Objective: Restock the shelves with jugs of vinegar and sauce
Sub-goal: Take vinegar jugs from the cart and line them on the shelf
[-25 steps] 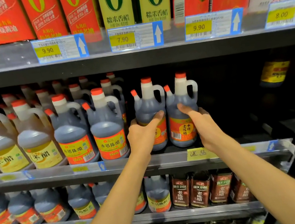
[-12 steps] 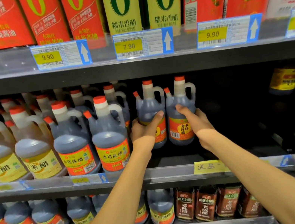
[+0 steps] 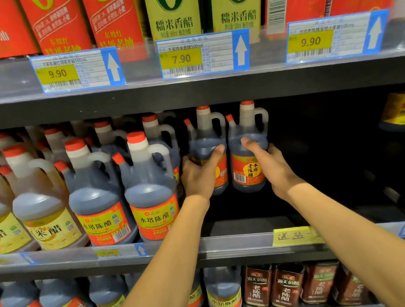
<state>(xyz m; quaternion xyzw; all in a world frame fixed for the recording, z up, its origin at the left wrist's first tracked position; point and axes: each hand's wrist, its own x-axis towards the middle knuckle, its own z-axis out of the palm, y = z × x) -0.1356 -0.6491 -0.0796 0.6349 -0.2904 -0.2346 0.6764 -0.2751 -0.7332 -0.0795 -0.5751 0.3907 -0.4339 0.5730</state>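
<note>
My left hand (image 3: 201, 177) grips one dark vinegar jug (image 3: 208, 149), my right hand (image 3: 270, 165) another (image 3: 246, 156), both far back on the middle shelf (image 3: 239, 244); the dark right side looks unfilled.

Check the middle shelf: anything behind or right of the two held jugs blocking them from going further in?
Nothing visible. Left hand and right hand each grip a dark vinegar jug. The shelf behind and right looks dark and bare; one yellow-labelled bottle sits far right.
</note>
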